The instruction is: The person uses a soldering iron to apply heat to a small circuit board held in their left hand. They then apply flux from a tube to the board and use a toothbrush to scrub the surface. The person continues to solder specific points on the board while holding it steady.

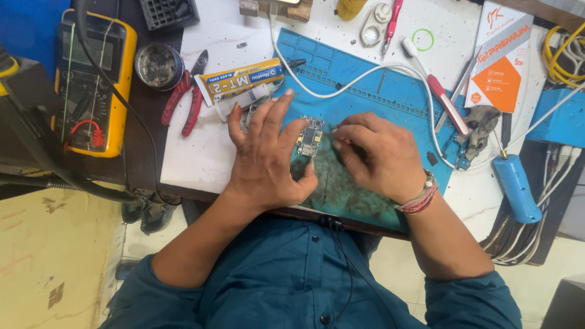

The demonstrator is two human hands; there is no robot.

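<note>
I'm looking straight down at a small circuit board [310, 136] lying on the blue work mat [365, 79], about the mat's middle, and both my hands are on it: my left hand [268, 159] has its fingers spread, fingertips pressing the board's 9 o'clock edge, a loose open grip that pins rather than clasps; my right hand [375, 155] is curled tight at the board's 3 o'clock side, fingertips pinched together as if on something fine, though I cannot tell what, if anything, sits between them. I judge this board light, stiff and thin, brittle at the corners and crowded with tiny parts, so the bare edges are the place to hold, never the face. The mat looks grippy and stained dark at 6 o'clock. Room is tight: a white cable [341, 85] loops past at 12 o'clock, a glue tube [241, 79] and red pliers [186, 100] lie at 10 o'clock, a red-handled tool [448, 103] at 2 o'clock, a blue-handled tool [517, 187] at 4 o'clock, a yellow multimeter [91, 85] far out at 9 o'clock, and the table edge runs just below my wrists
</note>
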